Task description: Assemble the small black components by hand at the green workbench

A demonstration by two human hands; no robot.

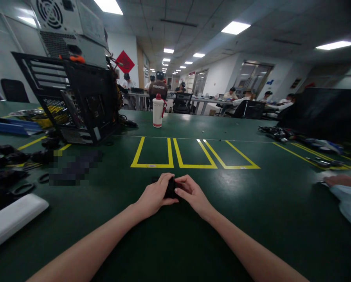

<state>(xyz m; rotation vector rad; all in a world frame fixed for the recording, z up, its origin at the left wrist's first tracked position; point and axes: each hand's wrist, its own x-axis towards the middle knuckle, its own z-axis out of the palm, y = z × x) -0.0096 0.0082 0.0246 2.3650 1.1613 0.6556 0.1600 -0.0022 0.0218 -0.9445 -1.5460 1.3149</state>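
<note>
Our L hand (pixel 152 196) wraps the blk part (pixel 170 188), well short of the table's (pixel 251 219) far edge; our R hand (pixel 195 197) pinches its R side. Best brace w/ L, go lightly w/ R.

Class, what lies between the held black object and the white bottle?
The head view shows a yellow tape outline on the green tabletop between the black object and the bottle.
</note>
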